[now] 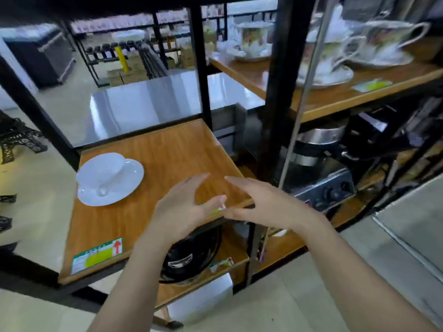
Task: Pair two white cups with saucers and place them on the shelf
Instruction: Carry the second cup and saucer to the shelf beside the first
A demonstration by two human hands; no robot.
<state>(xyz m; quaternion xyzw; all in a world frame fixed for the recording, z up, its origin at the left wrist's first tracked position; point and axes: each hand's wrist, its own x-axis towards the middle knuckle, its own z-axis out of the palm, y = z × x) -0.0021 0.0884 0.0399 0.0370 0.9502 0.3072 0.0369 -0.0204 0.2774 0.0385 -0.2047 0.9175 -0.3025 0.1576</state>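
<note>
A white cup point(104, 170) rests on a white saucer point(129, 182) at the left side of the wooden shelf point(165, 149). My left hand point(184, 207) hovers over the shelf's front right part, fingers spread, holding nothing. My right hand point(261, 202) is beside it at the shelf's right edge, also open and empty. Both hands are to the right of the cup and apart from it.
Black metal posts point(280, 92) frame the shelving. A higher shelf point(335, 92) at the right carries several floral cups on saucers point(323, 63). Below are a black round appliance point(191, 255) and metal machines point(323, 185). A steel table point(148, 101) stands behind.
</note>
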